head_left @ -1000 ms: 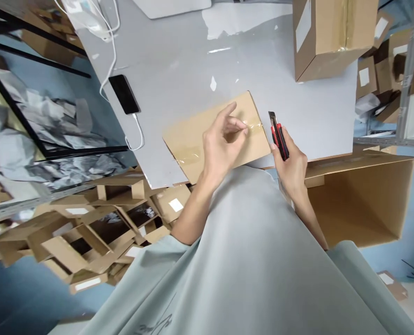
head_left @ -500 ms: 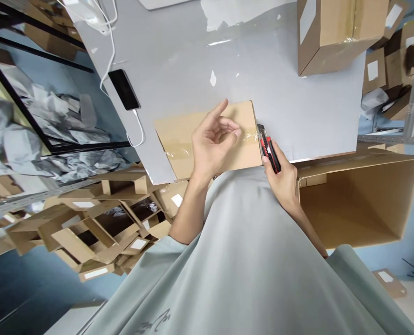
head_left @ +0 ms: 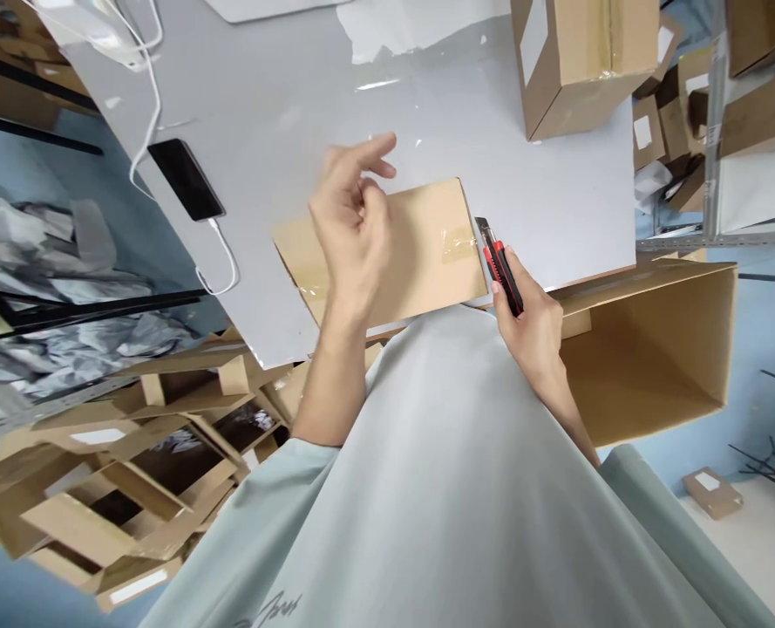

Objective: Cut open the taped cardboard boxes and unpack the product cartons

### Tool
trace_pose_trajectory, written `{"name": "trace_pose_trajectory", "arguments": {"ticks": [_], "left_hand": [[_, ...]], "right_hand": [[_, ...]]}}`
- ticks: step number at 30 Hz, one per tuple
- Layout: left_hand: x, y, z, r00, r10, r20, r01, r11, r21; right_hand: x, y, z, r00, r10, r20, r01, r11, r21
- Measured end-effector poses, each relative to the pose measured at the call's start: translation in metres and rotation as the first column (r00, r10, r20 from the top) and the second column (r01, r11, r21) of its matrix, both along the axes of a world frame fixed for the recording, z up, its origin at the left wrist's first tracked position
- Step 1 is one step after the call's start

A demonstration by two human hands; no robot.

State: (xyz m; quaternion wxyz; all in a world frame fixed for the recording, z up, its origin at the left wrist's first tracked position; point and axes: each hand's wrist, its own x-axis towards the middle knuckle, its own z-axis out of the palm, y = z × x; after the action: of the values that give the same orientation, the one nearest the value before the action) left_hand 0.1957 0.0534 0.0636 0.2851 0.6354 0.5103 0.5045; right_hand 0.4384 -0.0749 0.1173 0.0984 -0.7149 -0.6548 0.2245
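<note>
A small cardboard box (head_left: 419,253) lies at the near edge of the white table (head_left: 275,148), with clear tape across its upper face. My left hand (head_left: 351,227) is raised over the left half of this box, slightly blurred. Its fingers are partly bent and apart, and I see nothing held in them. Beside the box's right end, my right hand (head_left: 532,331) grips a red and black utility knife (head_left: 505,279). The knife's blade end points away from me, close to the box's edge. My left hand hides part of the box.
A black phone (head_left: 187,179) with a white cable lies at the table's left. A larger taped carton (head_left: 583,78) stands at the back right. An open carton (head_left: 655,349) sits below the right edge. Several empty boxes (head_left: 132,471) are piled at lower left.
My left hand has shifted left and away from me across the box, uncovering more of its right half. My right hand still holds the knife by the box's right end. The view has shifted.
</note>
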Motion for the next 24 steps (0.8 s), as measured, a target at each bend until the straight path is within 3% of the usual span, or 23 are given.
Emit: {"name": "trace_pose_trajectory", "arguments": {"ticks": [4,6,10,13,19,24], "left_hand": [[-0.001,0.015,-0.006,0.982,0.001,-0.187,0.036,0.981,0.193],[0.006,0.006,-0.008,0.967,-0.091,-0.237,0.118,0.988,0.103],[0.022,-0.023,-0.009,0.963,-0.235,-0.133,0.212,0.962,-0.17],[0.028,-0.033,-0.01,0.976,-0.203,-0.083,0.183,0.963,-0.197],[0.027,-0.029,-0.014,0.983,-0.167,-0.069,0.151,0.969,-0.197],[0.024,-0.032,-0.008,0.925,-0.236,-0.299,0.161,0.954,-0.255]], "right_hand": [[-0.007,0.002,-0.001,0.998,0.021,0.065,-0.019,0.999,-0.031],[-0.009,0.002,0.0,0.993,0.045,0.114,-0.038,0.997,-0.061],[-0.011,0.005,0.003,0.985,0.077,0.153,-0.062,0.993,-0.096],[-0.014,0.007,0.008,0.985,0.07,0.156,-0.055,0.993,-0.1],[-0.02,0.006,0.015,0.978,0.058,0.2,-0.035,0.992,-0.121],[-0.024,0.004,0.026,0.963,0.11,0.246,-0.068,0.983,-0.171]]}}
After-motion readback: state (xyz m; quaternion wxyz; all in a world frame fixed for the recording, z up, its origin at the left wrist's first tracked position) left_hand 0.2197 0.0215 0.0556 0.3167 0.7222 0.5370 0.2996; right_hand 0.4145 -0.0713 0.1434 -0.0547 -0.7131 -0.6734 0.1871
